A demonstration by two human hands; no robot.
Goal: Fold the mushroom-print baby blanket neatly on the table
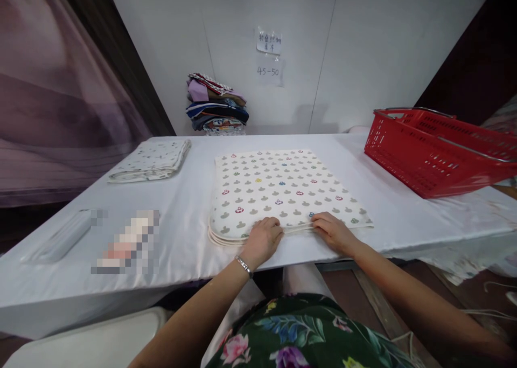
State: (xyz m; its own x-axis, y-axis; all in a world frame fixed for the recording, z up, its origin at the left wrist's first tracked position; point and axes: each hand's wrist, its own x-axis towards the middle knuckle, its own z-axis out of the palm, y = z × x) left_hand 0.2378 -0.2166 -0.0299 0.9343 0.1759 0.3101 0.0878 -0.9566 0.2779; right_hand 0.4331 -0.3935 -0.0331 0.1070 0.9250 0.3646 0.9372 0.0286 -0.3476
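Note:
A white cloth [270,190] printed with grey and coloured mushroom shapes lies folded flat in several layers in front of me. The layers show at its rounded left front corner. My left hand [265,240], with a silver bracelet at the wrist, is closed on the middle of the cloth's near edge. To its right, my right hand [334,233] pinches the same edge, thumb and fingers together. The undersides of the fingers are partly hidden. A short stretch of cloth edge shows between the two hands.
A folded printed cloth [151,160] lies back left on the white-covered table [183,249]. Nearer are a plastic-wrapped item [60,237] and a pixelated object [128,242]. Piled clothes [218,106] stand against the wall. A red basket [428,158] sits at the right edge.

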